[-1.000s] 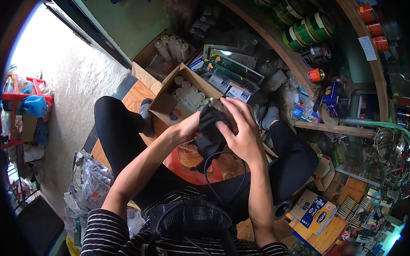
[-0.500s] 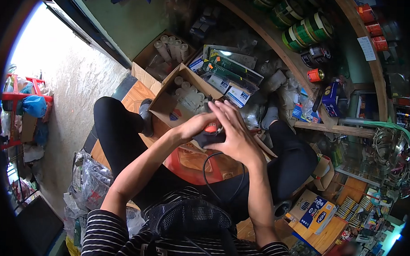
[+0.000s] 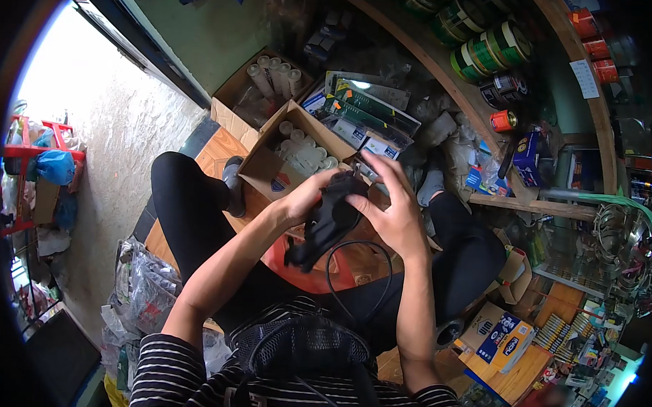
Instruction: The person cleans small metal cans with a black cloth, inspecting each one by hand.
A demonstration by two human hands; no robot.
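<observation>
Cramped hardware shop, cardboard boxes [image 3: 284,155] of tubes on the floor at 11 o'clock. Left hand [image 3: 305,198] is curled around a black corded tool [image 3: 325,221], right hand [image 3: 394,209] pinching its top at 1 o'clock. Looks mid-job: the cord [image 3: 356,276] hangs loose underneath.

- Single view, head-mounted, looking steeply down over the wearer's chest and lap.
- Fisheye lens; dark circular border crops the corners.
- Hands sit near, at frame centre.
- Doorway lies far left, shelving far right.
- No second view shares the scene.
</observation>
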